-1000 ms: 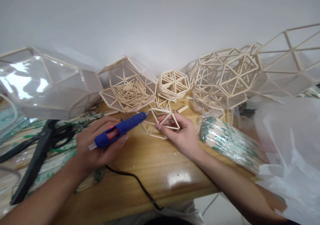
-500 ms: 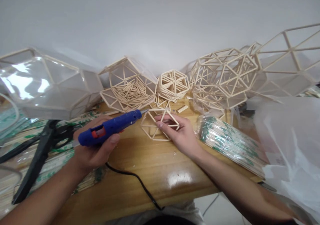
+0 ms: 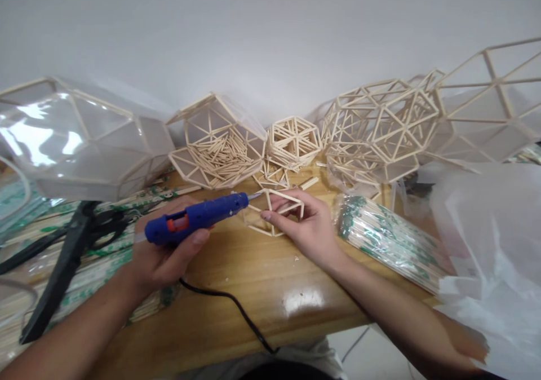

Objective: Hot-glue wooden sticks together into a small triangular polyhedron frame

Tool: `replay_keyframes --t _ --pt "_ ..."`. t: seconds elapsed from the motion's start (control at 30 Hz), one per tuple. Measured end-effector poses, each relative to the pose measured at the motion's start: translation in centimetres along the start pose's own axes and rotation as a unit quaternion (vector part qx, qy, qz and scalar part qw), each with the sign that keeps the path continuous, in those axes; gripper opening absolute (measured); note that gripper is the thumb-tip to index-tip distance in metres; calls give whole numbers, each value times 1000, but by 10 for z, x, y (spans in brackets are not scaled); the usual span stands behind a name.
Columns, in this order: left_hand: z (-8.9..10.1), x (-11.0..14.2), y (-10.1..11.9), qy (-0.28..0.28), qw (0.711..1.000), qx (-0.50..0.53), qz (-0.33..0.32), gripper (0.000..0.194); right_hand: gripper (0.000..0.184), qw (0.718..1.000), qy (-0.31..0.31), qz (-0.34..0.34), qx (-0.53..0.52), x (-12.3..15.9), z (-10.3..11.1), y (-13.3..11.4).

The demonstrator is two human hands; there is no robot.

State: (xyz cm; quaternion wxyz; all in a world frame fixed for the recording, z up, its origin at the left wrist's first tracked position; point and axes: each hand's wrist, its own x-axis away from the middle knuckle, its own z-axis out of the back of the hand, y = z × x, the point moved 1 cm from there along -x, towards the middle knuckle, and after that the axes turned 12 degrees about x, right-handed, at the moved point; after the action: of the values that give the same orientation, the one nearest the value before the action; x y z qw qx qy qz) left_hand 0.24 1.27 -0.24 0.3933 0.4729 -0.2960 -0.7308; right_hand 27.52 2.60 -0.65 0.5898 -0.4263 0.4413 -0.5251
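My left hand [image 3: 164,256] is wrapped round a blue glue gun [image 3: 211,212], its metal nozzle pointing right. That nozzle meets the upper left of a small wooden stick frame [image 3: 274,234]; whether it touches cannot be made out. Between thumb and fingers, my right hand [image 3: 306,222] grips this frame, made of thin sticks joined into triangles, just above the table [image 3: 236,261]. A black cord [image 3: 236,304] trails over the wood below the gun.
Behind stand a stick frame full of short sticks [image 3: 224,157], stacked hexagonal frames [image 3: 295,140] and larger domes [image 3: 393,120]. Scissors [image 3: 97,228] and a black tool [image 3: 63,281] lie left on bagged sticks. Another packet of sticks [image 3: 389,239] and white plastic [image 3: 494,244] are right.
The glue gun has moved slightly right with my left hand. In my right hand the stick frame has tilted, and the nozzle is now over its upper left part.
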Motion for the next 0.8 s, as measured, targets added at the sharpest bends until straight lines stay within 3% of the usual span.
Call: replay_keyframes --t 0.17,0.8 --pt "1 -3 7 -35 997 -25 -57 16 10 998 31 40 48 4 0 -3" --pt "-4 -13 17 -33 996 -39 -79 12 10 993 48 62 88 5 2 -2"
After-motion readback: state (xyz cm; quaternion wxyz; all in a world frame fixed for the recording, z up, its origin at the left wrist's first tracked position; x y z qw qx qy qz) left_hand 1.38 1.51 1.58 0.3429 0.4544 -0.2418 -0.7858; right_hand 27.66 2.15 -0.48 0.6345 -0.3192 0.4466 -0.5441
